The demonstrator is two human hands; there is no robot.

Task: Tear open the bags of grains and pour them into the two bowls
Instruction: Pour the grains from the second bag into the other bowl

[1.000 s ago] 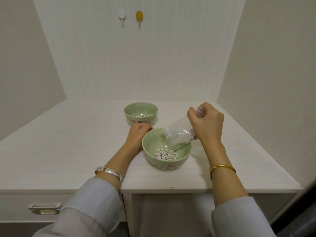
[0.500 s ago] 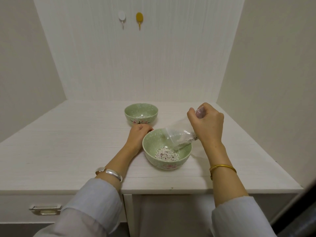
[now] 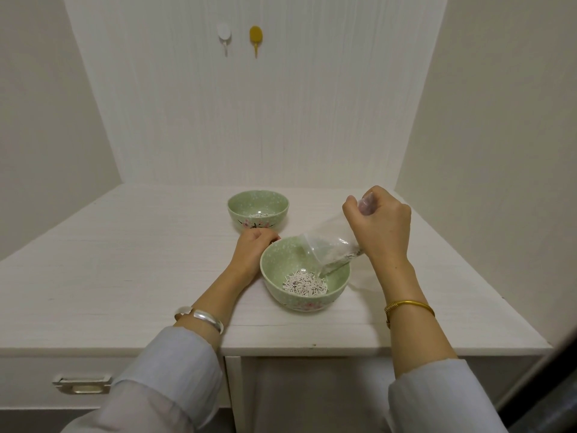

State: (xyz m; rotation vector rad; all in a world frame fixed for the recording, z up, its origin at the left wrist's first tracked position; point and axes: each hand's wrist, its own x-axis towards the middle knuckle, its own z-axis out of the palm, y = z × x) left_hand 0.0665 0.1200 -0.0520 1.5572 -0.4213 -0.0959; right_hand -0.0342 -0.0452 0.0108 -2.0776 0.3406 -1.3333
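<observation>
Two green bowls stand on the white table. The near bowl [image 3: 274,260] holds a heap of pale grains [image 3: 304,284]. My right hand [image 3: 382,228] grips a clear plastic bag [image 3: 326,248], tilted mouth-down over that bowl's right side, with a few grains left inside. My left hand [image 3: 251,253] rests against the near bowl's left rim, fingers curled on it. The far bowl [image 3: 258,214] sits behind, with a few grains at its bottom.
The white table [image 3: 125,276] is boxed in by walls at the back and both sides. Two hooks, white [image 3: 224,34] and yellow [image 3: 255,35], hang on the back wall. A drawer handle [image 3: 81,382] sits below the front edge at left.
The heap of grains in the near bowl has grown while the bag has emptied. Both hands stay almost where they were.
</observation>
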